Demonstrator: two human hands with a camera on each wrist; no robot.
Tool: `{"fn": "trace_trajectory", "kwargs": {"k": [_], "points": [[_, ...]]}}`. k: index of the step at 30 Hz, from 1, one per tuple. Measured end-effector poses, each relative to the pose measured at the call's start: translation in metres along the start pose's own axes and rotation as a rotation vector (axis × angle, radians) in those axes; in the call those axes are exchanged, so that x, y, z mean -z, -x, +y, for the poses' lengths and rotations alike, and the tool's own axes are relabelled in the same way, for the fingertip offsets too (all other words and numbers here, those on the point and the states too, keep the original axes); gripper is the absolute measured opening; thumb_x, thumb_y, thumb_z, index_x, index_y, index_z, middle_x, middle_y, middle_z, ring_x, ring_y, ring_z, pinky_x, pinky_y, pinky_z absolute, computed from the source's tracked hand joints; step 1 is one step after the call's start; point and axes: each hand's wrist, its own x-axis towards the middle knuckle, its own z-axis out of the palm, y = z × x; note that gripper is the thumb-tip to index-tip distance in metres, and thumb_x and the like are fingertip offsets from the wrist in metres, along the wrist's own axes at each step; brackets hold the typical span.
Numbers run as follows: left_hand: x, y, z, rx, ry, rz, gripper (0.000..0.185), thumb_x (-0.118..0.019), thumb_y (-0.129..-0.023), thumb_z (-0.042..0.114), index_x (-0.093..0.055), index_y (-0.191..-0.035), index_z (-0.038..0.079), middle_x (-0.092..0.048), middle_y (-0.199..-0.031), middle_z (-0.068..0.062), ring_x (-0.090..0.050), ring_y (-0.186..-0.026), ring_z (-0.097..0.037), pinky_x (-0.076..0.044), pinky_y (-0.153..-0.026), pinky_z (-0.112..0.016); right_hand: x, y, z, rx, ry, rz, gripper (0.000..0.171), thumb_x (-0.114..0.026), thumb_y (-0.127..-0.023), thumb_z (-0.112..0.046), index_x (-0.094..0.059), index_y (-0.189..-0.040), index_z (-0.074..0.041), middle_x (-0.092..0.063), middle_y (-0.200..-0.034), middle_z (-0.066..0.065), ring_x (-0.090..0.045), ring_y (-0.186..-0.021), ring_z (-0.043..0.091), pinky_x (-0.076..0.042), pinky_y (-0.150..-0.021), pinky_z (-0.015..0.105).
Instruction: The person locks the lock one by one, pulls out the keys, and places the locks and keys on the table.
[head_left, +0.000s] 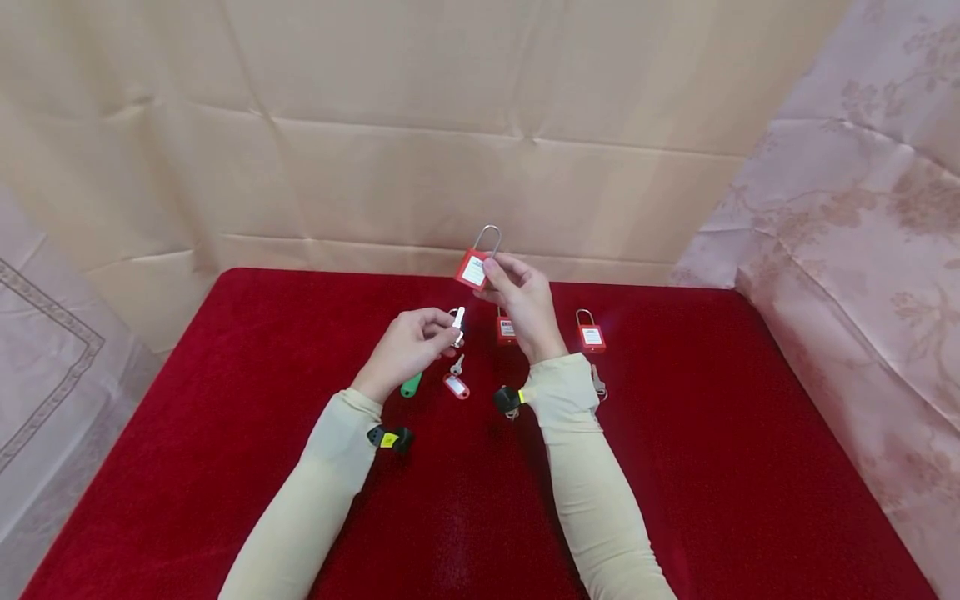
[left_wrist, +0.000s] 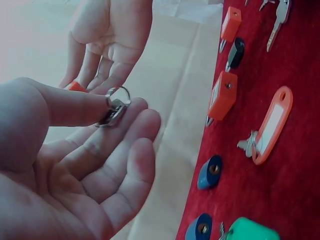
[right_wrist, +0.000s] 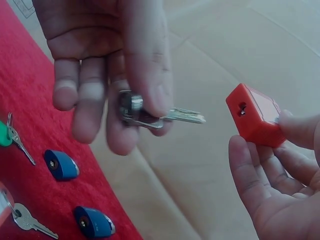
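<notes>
My left hand (head_left: 405,348) pinches a silver key (head_left: 459,318) between thumb and fingers, its blade sticking out past the thumb. A metal ring (left_wrist: 121,91) hangs from the key's bow. Farther forward and to the right, my right hand (head_left: 527,302) holds up a red padlock (head_left: 470,271) with a white label, thumb on its face. The padlock's tall shackle stands upward in the head view. In the right wrist view its keyhole (right_wrist: 243,109) faces the key's tip (right_wrist: 197,118), with a gap between them.
On the red cloth-covered table (head_left: 195,433) lie more red padlocks (head_left: 592,337), two blue padlocks (left_wrist: 210,172) and a black one (left_wrist: 236,53). Nearer lie keys with a red tag (head_left: 456,386) and a green tag (head_left: 411,385), plus another key (head_left: 598,383). Beige curtain (head_left: 375,150) hangs behind.
</notes>
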Motion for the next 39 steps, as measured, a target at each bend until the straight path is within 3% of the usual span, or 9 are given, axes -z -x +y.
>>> {"fn": "trace_trajectory", "kwargs": {"k": [4, 9, 14, 19, 24, 34, 39], "points": [[0.008, 0.000, -0.005, 0.028, -0.059, -0.004, 0.023, -0.066, -0.099, 0.021, -0.065, -0.114, 0.003, -0.074, -0.098, -0.014, -0.071, -0.091, -0.032, -0.056, -0.077, -0.033, 0.000, 0.000, 0.001, -0.010, 0.014, -0.021, 0.037, -0.065, -0.100, -0.009, -0.060, -0.131, 0.010, -0.060, -0.122, 0.012, -0.066, -0.096, 0.020, -0.059, -0.082, 0.034], [0.029, 0.003, -0.011, 0.077, -0.152, -0.009, 0.022, -0.064, -0.100, 0.021, -0.064, -0.114, 0.004, -0.073, -0.100, -0.017, -0.068, -0.089, -0.037, -0.055, -0.074, -0.041, -0.004, 0.001, 0.003, -0.038, 0.034, -0.066, 0.039, -0.065, -0.099, -0.008, -0.058, -0.133, 0.011, -0.062, -0.118, 0.013, -0.065, -0.096, 0.021, -0.059, -0.084, 0.034], [0.050, 0.005, -0.021, 0.135, -0.314, -0.001, 0.020, -0.066, -0.098, 0.023, -0.069, -0.109, 0.006, -0.070, -0.097, -0.010, -0.060, -0.085, -0.026, -0.048, -0.073, -0.036, -0.008, 0.002, 0.006, -0.059, 0.069, -0.098, 0.038, -0.066, -0.099, -0.008, -0.059, -0.133, 0.010, -0.066, -0.115, 0.016, -0.067, -0.092, 0.021, -0.057, -0.088, 0.040], [0.064, 0.008, -0.036, 0.235, -0.338, -0.028, 0.020, -0.065, -0.098, 0.021, -0.072, -0.106, 0.005, -0.069, -0.095, -0.013, -0.056, -0.081, -0.023, -0.050, -0.070, -0.033, -0.013, 0.003, 0.012, -0.076, 0.124, -0.130, 0.041, -0.066, -0.099, -0.008, -0.057, -0.134, 0.010, -0.065, -0.117, 0.020, -0.067, -0.092, 0.020, -0.057, -0.088, 0.040], [0.069, 0.007, -0.049, 0.310, -0.311, -0.061, 0.020, -0.065, -0.098, 0.017, -0.074, -0.106, 0.002, -0.069, -0.091, -0.010, -0.058, -0.081, -0.022, -0.053, -0.068, -0.030, -0.017, 0.005, 0.019, -0.089, 0.156, -0.151, 0.038, -0.068, -0.098, -0.010, -0.061, -0.132, 0.007, -0.067, -0.114, 0.020, -0.068, -0.090, 0.020, -0.056, -0.090, 0.045], [0.071, 0.007, -0.053, 0.310, -0.398, -0.025, 0.018, -0.064, -0.097, 0.015, -0.078, -0.097, 0.003, -0.067, -0.078, -0.007, -0.052, -0.066, -0.016, -0.046, -0.058, -0.028, -0.023, 0.005, 0.026, -0.104, 0.171, -0.186, 0.038, -0.067, -0.098, -0.008, -0.061, -0.131, 0.010, -0.070, -0.108, 0.020, -0.070, -0.082, 0.015, -0.059, -0.083, 0.036], [0.071, 0.009, -0.050, 0.326, -0.490, 0.008, 0.018, -0.067, -0.096, 0.017, -0.078, -0.098, 0.004, -0.071, -0.086, -0.009, -0.051, -0.073, -0.021, -0.041, -0.064, -0.035, -0.023, 0.006, 0.027, -0.117, 0.195, -0.188, 0.037, -0.068, -0.098, -0.009, -0.062, -0.131, 0.008, -0.070, -0.110, 0.020, -0.070, -0.083, 0.016, -0.058, -0.087, 0.041]]}}
